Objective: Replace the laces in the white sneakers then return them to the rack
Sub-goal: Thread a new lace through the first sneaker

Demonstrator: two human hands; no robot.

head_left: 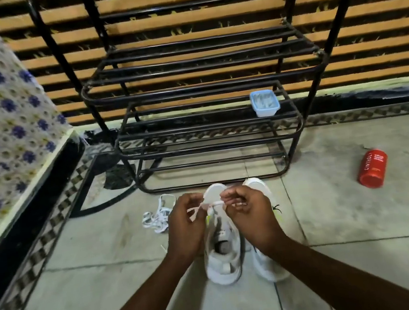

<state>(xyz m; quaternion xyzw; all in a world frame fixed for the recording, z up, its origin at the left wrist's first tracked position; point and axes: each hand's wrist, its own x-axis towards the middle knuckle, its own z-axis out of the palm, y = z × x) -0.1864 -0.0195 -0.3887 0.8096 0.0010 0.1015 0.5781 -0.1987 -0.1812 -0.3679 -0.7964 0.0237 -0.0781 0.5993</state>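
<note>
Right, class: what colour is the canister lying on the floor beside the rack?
Red with white lettering; the canister shows best in the head view.

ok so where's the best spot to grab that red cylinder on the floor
Around the middle of the red cylinder, coming from above. It lies on its side on the floor, so its round flanks are open to a wrap-around grip. It sits right of the sneakers, nearer the right hand, which now pinches the lace.
</note>
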